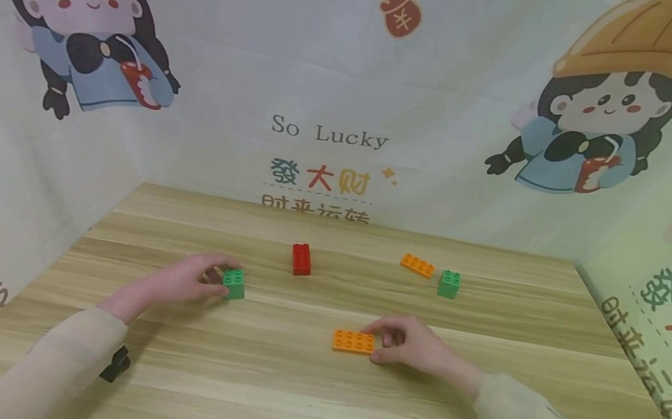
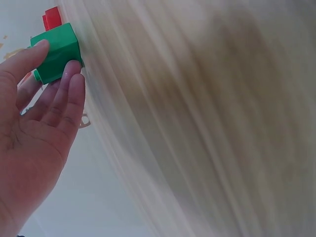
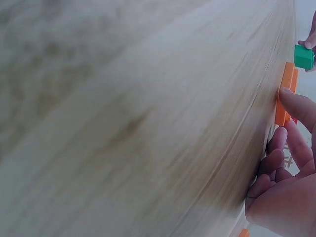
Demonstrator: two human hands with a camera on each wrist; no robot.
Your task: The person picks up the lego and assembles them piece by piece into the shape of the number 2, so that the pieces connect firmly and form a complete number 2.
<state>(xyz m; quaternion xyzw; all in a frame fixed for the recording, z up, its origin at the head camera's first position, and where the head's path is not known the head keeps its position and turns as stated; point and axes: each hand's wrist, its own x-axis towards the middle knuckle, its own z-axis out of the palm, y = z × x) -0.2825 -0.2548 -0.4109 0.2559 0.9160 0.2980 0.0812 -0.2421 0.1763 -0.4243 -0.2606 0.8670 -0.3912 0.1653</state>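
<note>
Between thumb and fingers, my left hand [image 1: 199, 279] pinches a green 2x2 toy building brick [image 1: 234, 284] at the left of the table. The left wrist view shows the thumb on one side of this green brick [image 2: 58, 52] and the fingertips on another. Toward the middle front, my right hand [image 1: 410, 344] grips the right end of a flat orange 2x4 brick [image 1: 353, 342], studs up. In the right wrist view the thumb lies along the edge of that orange brick [image 3: 284, 98], while the other fingers curl beside it.
Behind the hands, a red brick [image 1: 301, 260] lies at the back middle. A second orange brick [image 1: 417, 265] and a second green brick [image 1: 448, 284] sit close together at back right. The wooden table [image 1: 255, 400] is bounded by a printed cloth [image 1: 220, 112] at the back and sides.
</note>
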